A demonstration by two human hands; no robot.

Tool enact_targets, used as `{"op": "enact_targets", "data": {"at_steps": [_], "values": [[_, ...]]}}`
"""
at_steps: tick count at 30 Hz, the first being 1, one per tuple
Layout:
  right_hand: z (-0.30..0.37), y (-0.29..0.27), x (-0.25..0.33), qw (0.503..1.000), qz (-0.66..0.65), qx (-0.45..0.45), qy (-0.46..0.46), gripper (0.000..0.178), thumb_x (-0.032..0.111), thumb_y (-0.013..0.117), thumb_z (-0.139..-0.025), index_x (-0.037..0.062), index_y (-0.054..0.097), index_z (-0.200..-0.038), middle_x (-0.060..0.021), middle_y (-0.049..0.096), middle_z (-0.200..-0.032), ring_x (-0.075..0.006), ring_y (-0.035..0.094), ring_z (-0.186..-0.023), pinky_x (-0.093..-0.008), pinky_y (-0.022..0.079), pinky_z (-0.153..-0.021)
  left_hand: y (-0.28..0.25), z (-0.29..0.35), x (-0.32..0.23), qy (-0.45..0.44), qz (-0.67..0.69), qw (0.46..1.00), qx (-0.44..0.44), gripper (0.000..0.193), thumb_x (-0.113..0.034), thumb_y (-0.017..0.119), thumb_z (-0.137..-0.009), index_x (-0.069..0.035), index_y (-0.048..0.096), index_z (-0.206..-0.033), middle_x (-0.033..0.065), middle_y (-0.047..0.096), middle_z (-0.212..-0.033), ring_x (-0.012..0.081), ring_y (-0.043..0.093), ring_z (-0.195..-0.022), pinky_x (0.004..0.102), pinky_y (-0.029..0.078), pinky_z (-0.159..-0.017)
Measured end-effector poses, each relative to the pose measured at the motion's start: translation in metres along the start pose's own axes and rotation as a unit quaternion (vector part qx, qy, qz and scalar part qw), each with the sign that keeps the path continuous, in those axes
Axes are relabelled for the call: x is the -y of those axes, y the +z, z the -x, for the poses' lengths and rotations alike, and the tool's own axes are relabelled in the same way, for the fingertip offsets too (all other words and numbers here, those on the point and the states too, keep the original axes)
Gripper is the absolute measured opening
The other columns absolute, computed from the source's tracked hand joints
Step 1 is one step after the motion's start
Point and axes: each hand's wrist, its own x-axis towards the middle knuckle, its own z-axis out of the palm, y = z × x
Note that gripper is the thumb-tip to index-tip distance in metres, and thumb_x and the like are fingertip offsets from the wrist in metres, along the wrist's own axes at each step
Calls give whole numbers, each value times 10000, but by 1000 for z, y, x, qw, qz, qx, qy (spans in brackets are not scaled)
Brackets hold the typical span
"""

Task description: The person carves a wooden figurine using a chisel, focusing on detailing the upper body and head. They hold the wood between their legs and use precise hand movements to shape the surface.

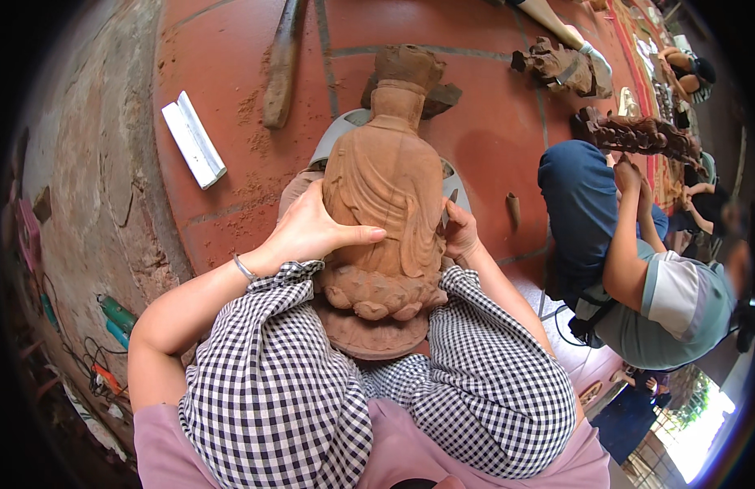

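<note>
A brown carved wooden statue (pixel 385 183) of a robed seated figure leans between my knees, its lotus base (pixel 381 293) toward me and its rough-cut head (pixel 408 69) away. My left hand (pixel 316 224) grips its left side, thumb laid across the carved robe folds. At the statue's right edge my right hand (pixel 461 234) is closed, fingers pinched against the wood. A thin dark tip shows above those fingers; what it belongs to is mostly hidden. Under the statue's upper part lie a pale rounded support (pixel 338 134) and a dark wood block (pixel 440 99).
A wooden mallet-like club (pixel 281 81) and a white angled bar (pixel 193 140) lie on red tiles amid sawdust. To the right, a seated person (pixel 646 277) handles a dark carved piece (pixel 638 134). Another rough carving (pixel 563 69) lies beyond. Power tools and cords (pixel 116 314) are at left.
</note>
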Motion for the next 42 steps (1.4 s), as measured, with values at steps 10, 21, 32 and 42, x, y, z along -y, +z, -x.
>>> {"op": "enact_targets", "data": {"at_steps": [10,21,32,42], "values": [[24,31,40,987,108,79,-88,256,290,691,-921,37,678,-956,-163,496,-1415,-278,501,-1289,-473,418,-1069,3,-11,12,-38,-21,999,12,1188,-614,862,-641,137,331,-1392,319,506,-1354,389,509,-1301,439,409,-1106],[46,44,23,984,65,47,-157,234,309,669,-948,82,678,-1003,-138,236,-1622,-283,341,-1437,-496,357,-1129,13,-20,21,69,55,996,10,1184,-557,866,-671,96,244,-1439,328,456,-1393,388,437,-1364,448,350,-1146],[25,34,22,989,78,98,-73,276,336,642,-967,99,621,-1106,-35,565,-1329,-209,510,-1253,-478,381,-1076,5,-6,-5,84,-113,989,-37,1061,-581,830,-703,116,336,-1333,331,554,-1267,421,566,-1217,452,454,-1040],[33,51,32,984,113,-47,-130,293,289,635,-984,27,640,-1116,-61,632,-1207,-162,597,-1117,-386,489,-965,-7,-20,30,100,189,977,-13,502,-425,497,-1040,51,599,-1161,121,657,-1129,163,577,-1069,316,460,-957]]}}
